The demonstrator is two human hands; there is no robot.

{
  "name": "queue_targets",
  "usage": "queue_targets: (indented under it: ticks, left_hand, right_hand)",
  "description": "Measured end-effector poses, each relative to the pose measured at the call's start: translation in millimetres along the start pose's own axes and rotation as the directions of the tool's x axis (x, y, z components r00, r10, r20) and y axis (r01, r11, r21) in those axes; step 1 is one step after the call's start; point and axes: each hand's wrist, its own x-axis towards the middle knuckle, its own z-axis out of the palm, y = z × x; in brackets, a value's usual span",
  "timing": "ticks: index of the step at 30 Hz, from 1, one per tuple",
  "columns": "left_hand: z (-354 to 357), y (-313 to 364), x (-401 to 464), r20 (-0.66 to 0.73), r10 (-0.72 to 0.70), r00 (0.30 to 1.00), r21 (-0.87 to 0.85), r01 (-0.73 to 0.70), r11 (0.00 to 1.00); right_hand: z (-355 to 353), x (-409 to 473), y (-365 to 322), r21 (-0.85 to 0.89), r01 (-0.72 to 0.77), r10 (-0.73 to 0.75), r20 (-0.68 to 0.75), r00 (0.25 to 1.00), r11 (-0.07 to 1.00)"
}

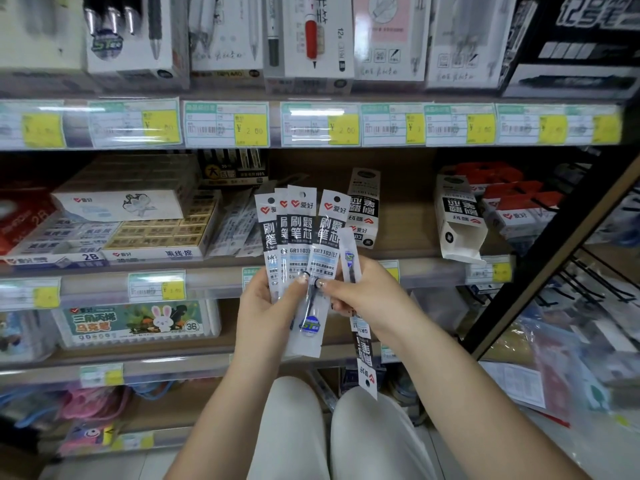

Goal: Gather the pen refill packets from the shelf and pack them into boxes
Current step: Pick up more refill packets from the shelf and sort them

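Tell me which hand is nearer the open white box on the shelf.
Right. The right hand sits below and left of the open white box; the left hand is further left, holding the fanned packets.

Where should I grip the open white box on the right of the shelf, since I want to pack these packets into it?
Grip the open refill box across its narrow sides, around the middle, coming from the front. It stands leaning with its flap end hanging open at the bottom, so stay above the loose flap. Both hands hold packets now.
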Motion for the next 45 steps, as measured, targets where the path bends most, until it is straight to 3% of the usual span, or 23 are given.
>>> queue_targets:
  ticks: [16,21,26,30,34,39,41,45]
  left_hand:
    - [-2,-3,3,0.02,-0.034,0.999,0.035,0.034,0.999]
    - [-3,-3,2,0.007,-0.046,0.999,0.049,0.045,0.998]
    - [-4,-2,2,0.0,-0.078,0.997,0.054,0.078,0.996]
    - [-3,-2,1,-0.009,-0.092,0.996,0.062,0.092,0.994]
    - [-4,0,1,-0.01,-0.098,0.995,0.072,0.098,0.993]
    - [-7,1,3,-0.003,-0.087,0.996,0.077,0.087,0.993]
    - [-7,1,5,0.006,-0.078,0.997,0.083,0.077,0.994]
    - [-6,-1,5,0.002,-0.063,0.998,0.088,0.063,0.994]
  right_hand:
    - [-3,0,-1,0.007,-0.009,0.009,-0.015,1.0,1.0]
    - [-3,3,-1,0.221,-0.005,0.029,-0.106,0.994,0.975]
    - [-10,12,-7,0.501,-0.07,0.126,-0.079,0.989,0.862]
    - [-13,8,-14,0.633,-0.069,0.116,-0.034,0.993,0.771]
    - [-18,5,-16,0.639,-0.048,0.083,-0.025,0.996,0.768]
    - [-27,7,-15,0.5,-0.007,0.133,-0.217,0.967,0.866]
    - [-32,6,-16,0.551,0.01,0.157,-0.255,0.954,0.834]
    - [-36,4,-18,0.736,0.052,0.127,-0.185,0.974,0.674]
